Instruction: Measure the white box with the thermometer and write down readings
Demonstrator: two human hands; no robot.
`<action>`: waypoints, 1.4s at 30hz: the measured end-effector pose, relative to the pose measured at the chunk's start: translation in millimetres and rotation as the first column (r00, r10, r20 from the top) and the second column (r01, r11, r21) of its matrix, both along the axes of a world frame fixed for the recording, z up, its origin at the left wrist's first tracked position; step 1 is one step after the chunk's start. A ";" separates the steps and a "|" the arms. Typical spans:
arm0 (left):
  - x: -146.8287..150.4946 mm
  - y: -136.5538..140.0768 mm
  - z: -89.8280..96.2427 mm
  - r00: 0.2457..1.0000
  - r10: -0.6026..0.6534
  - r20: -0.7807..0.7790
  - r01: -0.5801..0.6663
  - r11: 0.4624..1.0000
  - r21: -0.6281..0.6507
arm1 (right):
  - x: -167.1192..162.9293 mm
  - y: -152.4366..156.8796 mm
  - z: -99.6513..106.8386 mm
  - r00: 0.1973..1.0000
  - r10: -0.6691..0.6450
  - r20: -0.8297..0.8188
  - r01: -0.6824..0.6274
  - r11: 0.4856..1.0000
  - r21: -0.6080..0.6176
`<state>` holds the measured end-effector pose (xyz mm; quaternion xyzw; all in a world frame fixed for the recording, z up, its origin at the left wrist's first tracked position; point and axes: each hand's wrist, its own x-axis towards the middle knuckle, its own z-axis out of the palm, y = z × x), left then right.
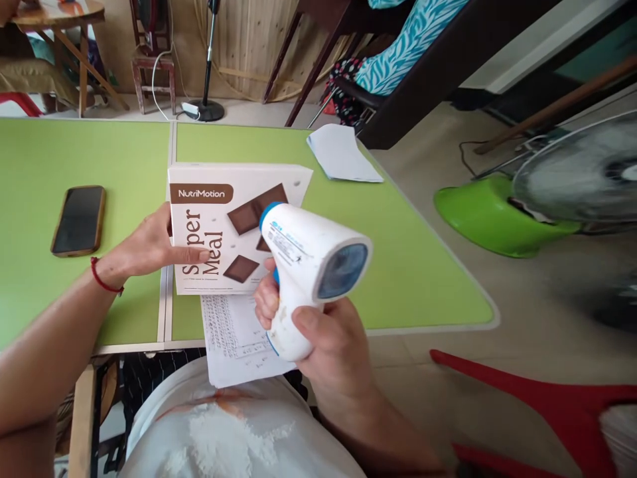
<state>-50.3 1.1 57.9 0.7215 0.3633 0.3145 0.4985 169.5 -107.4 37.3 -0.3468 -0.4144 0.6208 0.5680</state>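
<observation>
My left hand [154, 245] grips the left side of a white box [199, 222] printed "NutriMotion Super Meal", its thumb across the front and its other fingers hidden behind. Brown squares are pictured on the box. Wrapped round the handle of a white and blue infrared thermometer [293, 239] is my right hand [318, 332]. The thermometer's blue nose points at the box front, close to it or touching; I cannot tell which. Its dark screen faces back towards me, with no reading I can make out. A sheet of paper with handwriting [239, 345] lies partly under the box.
On the green table [413, 265], a phone [78, 220] lies to the left and some folded white paper [343, 153] at the far right. A fan with a green base [502, 216] stands beyond the right edge. Part of a red chair [537, 398] shows at lower right.
</observation>
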 end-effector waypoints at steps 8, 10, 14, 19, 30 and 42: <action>3.2 -0.1 1.1 0.999 -0.050 0.005 0.050 0.998 -0.028 | -15.1 10.0 -15.0 0.999 0.029 -0.039 -0.029 1.000 -0.005; 2.8 1.1 -0.9 0.999 -0.051 0.001 0.051 0.998 -0.021 | -17.9 10.0 -17.3 0.998 0.029 -0.060 -0.029 1.000 -0.007; 0.7 4.1 -5.9 0.998 -0.050 -0.022 0.051 0.999 0.013 | -19.1 9.7 -18.8 0.998 -0.003 -0.056 0.001 1.000 -0.025; 0.2 4.7 -4.3 0.998 -0.048 -0.034 0.049 0.998 0.031 | -17.6 10.5 -19.2 1.000 -0.017 -0.010 0.016 0.999 -0.050; 2.8 3.7 0.6 0.995 -0.100 -0.020 0.100 0.995 0.029 | -20.5 9.5 -21.7 0.998 -0.058 0.023 0.059 0.996 -0.060; -3.5 6.0 -3.5 0.993 -0.033 -0.112 0.031 0.999 -0.015 | -21.8 8.1 -22.8 0.999 -0.040 0.019 0.041 0.999 -0.028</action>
